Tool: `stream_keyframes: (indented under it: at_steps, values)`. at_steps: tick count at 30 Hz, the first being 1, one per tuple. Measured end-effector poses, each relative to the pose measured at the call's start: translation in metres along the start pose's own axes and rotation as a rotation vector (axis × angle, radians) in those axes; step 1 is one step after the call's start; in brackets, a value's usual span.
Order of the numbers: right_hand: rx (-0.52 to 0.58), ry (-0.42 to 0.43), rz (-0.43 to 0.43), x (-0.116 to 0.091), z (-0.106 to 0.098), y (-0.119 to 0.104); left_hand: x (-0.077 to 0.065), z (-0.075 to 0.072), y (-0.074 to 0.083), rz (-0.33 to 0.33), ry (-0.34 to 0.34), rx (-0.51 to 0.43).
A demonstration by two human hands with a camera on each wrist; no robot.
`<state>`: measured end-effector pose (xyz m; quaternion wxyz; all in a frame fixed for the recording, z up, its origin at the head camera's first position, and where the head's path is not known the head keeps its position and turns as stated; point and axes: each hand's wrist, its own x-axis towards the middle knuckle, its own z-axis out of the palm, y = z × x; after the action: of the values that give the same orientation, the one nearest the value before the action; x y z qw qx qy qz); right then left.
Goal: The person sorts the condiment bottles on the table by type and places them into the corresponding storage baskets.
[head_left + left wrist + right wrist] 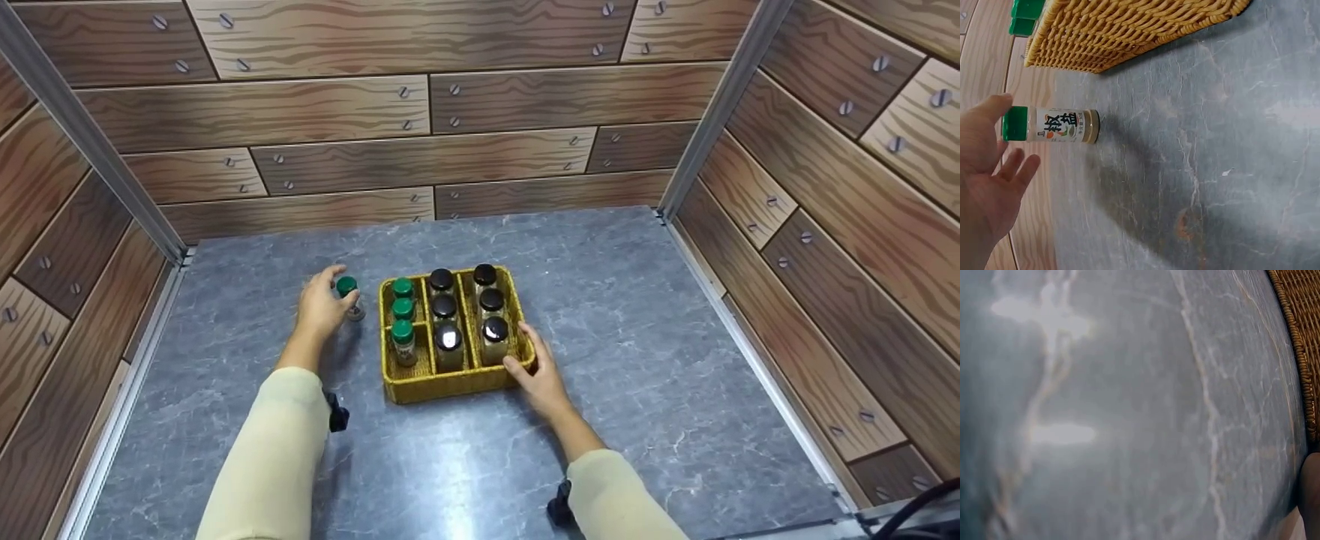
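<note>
My left hand [322, 306] is around the green cap of a small clear seasoning bottle [354, 306], which stands upright left of the basket. In the left wrist view, the thumb lies by the cap of this bottle [1058, 125], while other fingers are spread apart from it. The label is white with dark characters. My right hand [541, 379] holds the near right corner of a yellow woven basket [450, 385], thumb at the front rim and fingers along the right side. The right wrist view catches only a sliver of the hand and the basket's side [1300, 343].
Inside the divided basket, green-capped bottles [403, 309] stand in the left column, one in a separate near compartment. Black-capped jars [444, 306] fill the middle and right columns. Wood-patterned walls [420, 112] enclose the grey marbled surface [637, 322].
</note>
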<state>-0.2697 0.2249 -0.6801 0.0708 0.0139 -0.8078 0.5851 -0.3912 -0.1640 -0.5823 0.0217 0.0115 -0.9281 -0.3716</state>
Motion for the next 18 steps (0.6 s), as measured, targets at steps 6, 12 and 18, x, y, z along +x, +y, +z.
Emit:
stream_keyframes:
  at_steps: [6, 12, 18]
  values:
    - [0.013, -0.001, -0.002, -0.0018, 0.0012, -0.0014, 0.0023, 0.0016, -0.0005, 0.013, -0.032, 0.097]
    - [0.015, 0.017, -0.036, -0.0016, 0.0006, -0.0010, 0.0034, 0.0046, 0.0004, 0.004, 0.015, 0.075]
    - [0.002, 0.011, -0.008, -0.0009, -0.0004, -0.0008, 0.0049, 0.0040, 0.0033, 0.007, 0.036, 0.071]
